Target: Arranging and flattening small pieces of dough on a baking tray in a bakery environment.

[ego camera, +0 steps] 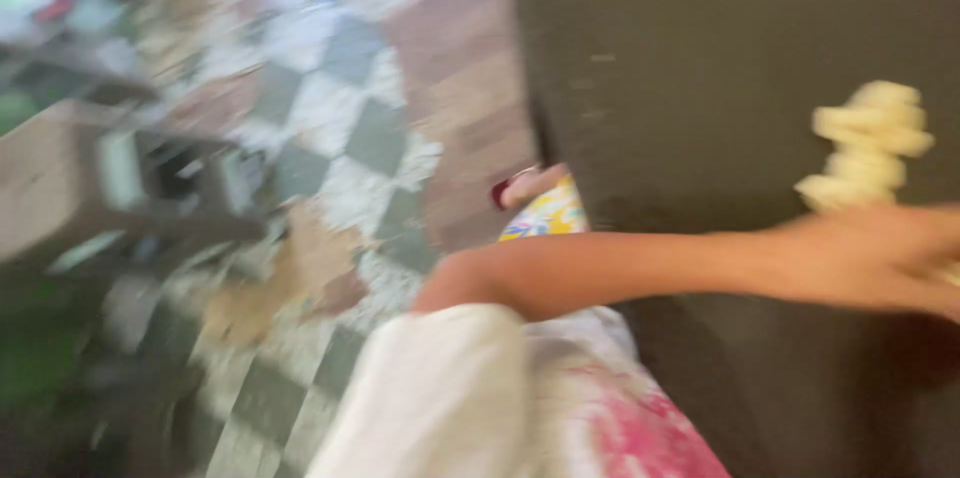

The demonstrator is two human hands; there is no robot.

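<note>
Blurred left hand (880, 258) rests on the dark table (700, 68) beside pale dough (870, 143), grip unclear; right hand unseen.

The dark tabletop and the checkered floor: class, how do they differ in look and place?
The dark tabletop is one plain dark colour; the checkered floor alternates light and grey squares. The tabletop fills the right side, with pale lumps on it near a hand; the floor lies lower, to the left. Both are blurred.
</note>
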